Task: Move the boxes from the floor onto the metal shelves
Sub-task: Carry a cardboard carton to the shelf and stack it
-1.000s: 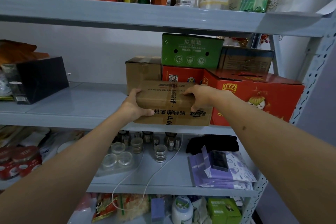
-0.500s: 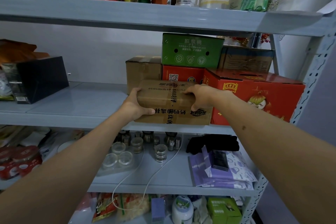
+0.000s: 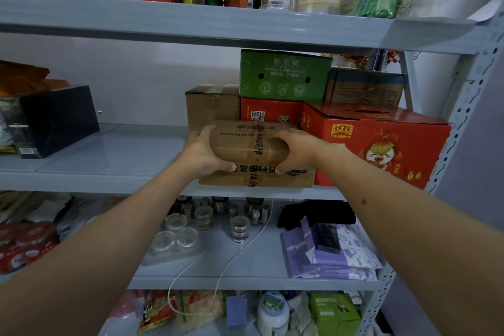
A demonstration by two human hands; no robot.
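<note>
The brown taped box (image 3: 256, 154) sat on the middle metal shelf (image 3: 109, 161), at its front edge, its underside resting on the shelf surface. Both hands were on it. The left hand (image 3: 203, 154) gripped the box's near left corner, fingers curled over the top edge and thumb pressed against the front face. The right hand (image 3: 296, 150) gripped it at about the centre-right of the top, fingers curled over the upper edge and thumb against the front face at 6 o'clock of the palm.

At 3 o'clock of the brown taped box, touching or just beside it, stood a large red carton (image 3: 381, 144). At 12 o'clock, behind it, were a plain cardboard box (image 3: 211, 105) and a smaller red box (image 3: 272, 112); a green box (image 3: 283, 75) was stacked on the smaller red box. A further brown carton (image 3: 365, 88) sat behind the large red carton.

At 9 o'clock, well apart along the same shelf, stood a black box (image 3: 58, 118). The upper shelf (image 3: 218, 24) carried packets and clear jars. The lower shelf (image 3: 245, 262) carried small glass jars (image 3: 240, 228), a white cable (image 3: 191, 270) and purple packets (image 3: 341, 259).
</note>
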